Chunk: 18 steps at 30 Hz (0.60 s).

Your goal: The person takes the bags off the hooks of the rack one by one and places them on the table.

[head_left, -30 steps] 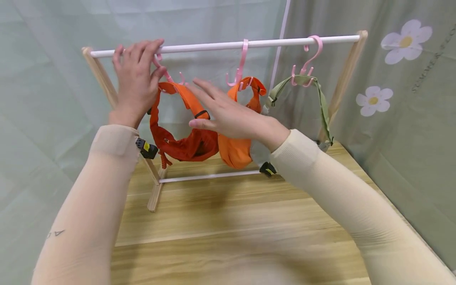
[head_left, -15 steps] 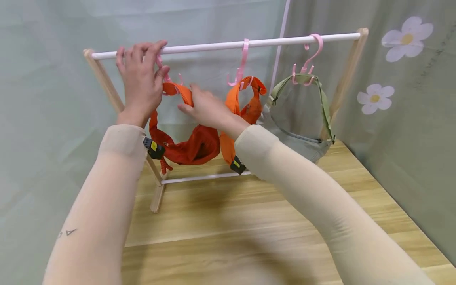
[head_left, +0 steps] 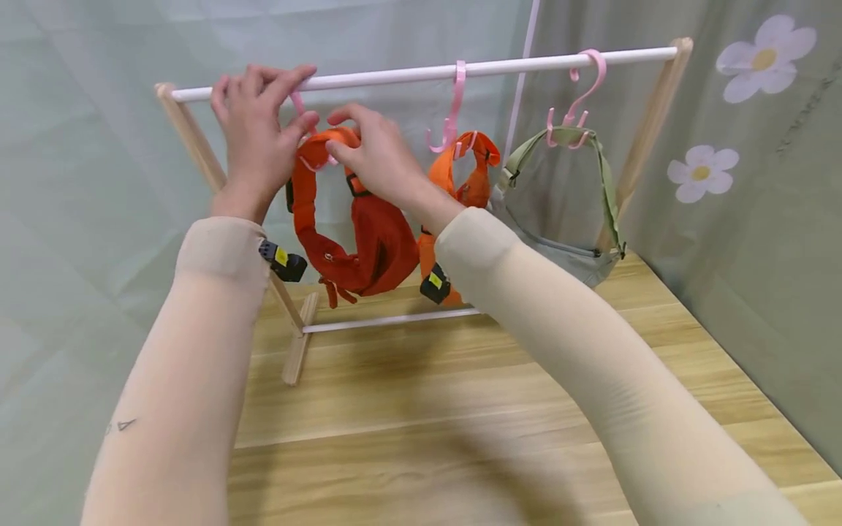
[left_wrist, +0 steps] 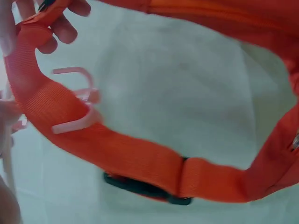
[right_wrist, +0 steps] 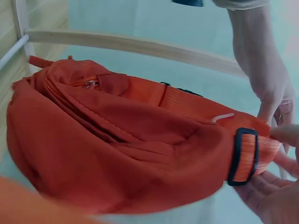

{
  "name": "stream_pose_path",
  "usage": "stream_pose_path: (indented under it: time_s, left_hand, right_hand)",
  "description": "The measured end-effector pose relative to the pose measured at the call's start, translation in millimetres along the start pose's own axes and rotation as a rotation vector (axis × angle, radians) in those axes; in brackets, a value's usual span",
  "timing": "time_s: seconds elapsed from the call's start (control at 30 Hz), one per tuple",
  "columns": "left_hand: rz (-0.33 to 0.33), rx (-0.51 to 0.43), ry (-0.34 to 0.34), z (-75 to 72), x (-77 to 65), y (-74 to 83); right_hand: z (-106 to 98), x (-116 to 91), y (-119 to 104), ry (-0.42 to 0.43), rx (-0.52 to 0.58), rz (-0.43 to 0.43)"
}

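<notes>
A red-orange waist bag [head_left: 388,248] hangs by its strap from the leftmost pink hook [head_left: 298,102]. Up at the white rod [head_left: 395,75], my left hand [head_left: 253,139] has its fingers over the bar and holds the hook's stem with the thumb. My right hand [head_left: 388,157] pinches the top of the bag's strap, right beside the hook. In the left wrist view, the strap [left_wrist: 51,105] runs over the hook's prongs [left_wrist: 77,125]. The right wrist view shows thumb and fingers on the strap beyond a black slider buckle [right_wrist: 243,156].
An orange bag [head_left: 442,175] hangs from the middle pink hook [head_left: 457,102]. A grey-green bag [head_left: 572,259] hangs from the right hook [head_left: 595,80]. The rack's wooden legs [head_left: 647,139] stand on a wood-grain table [head_left: 368,416], with curtains behind.
My right hand has moved left and up from above the strap, and its stretched fingers now pinch the strap. The bag has swung slightly right; my left hand has stayed at the rod.
</notes>
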<state>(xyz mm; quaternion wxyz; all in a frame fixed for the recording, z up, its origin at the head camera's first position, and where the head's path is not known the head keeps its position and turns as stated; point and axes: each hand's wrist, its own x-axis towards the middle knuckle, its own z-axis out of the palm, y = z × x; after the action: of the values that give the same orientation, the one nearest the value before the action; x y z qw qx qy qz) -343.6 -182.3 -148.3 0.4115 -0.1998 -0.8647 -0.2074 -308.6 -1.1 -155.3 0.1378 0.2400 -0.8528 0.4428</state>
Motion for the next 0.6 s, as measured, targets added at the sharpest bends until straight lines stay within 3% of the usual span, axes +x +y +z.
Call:
stream_pose_path:
  time_s: [0.33,0.6]
  left_hand:
    - [-0.111,-0.038,-0.141,-17.8,9.2,5.2]
    - [-0.085,-0.022,-0.173,-21.5,4.8,4.6]
  right_hand:
    - [-5.7,-6.1,-4.0,-0.017,0.105,-0.254]
    - [-7.4,-14.8,1.2,-0.069,0.096,-0.275]
